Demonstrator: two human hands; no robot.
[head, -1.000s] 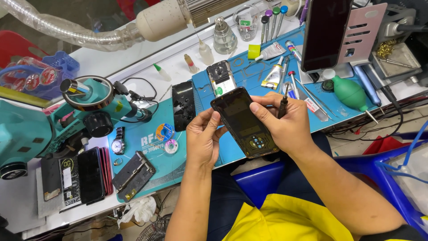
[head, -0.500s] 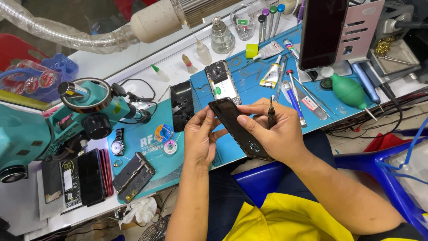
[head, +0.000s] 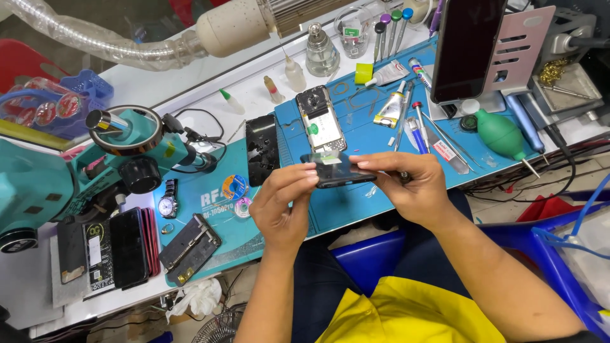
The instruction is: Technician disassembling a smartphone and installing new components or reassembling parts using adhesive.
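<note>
While the head camera looks down, the left hand [head: 283, 206] and right hand [head: 410, 190] hold a dark phone panel [head: 337, 171] edge-on between them above the blue work mat [head: 368, 136], fingertips pinching its two ends. An opened phone body [head: 321, 119] lies flat on the mat just beyond, with glue tubes [head: 391, 105] to its right.
</note>
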